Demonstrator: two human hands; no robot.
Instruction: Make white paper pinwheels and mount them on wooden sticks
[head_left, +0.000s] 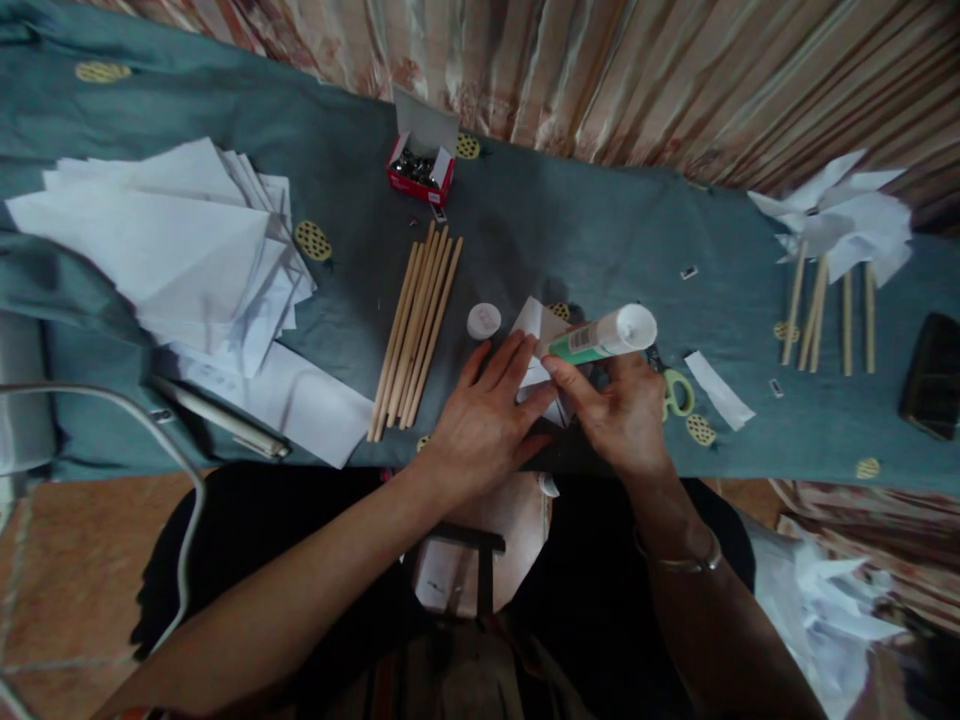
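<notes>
My right hand is wrapped round a white and green glue stick, tilted with its lower end over a small piece of white paper. Whether the glue touches the paper is hidden by my fingers. Spread flat, my left hand rests on that paper and presses it to the table. A round white cap lies just beyond my left fingertips. Close to my right hand are green-handled scissors, partly covered, and a white paper strip.
Several wooden sticks lie left of my hands, below a red box of metal pins. A stack of white paper fills the left side. Paper pinwheels on sticks and a dark phone lie at the right.
</notes>
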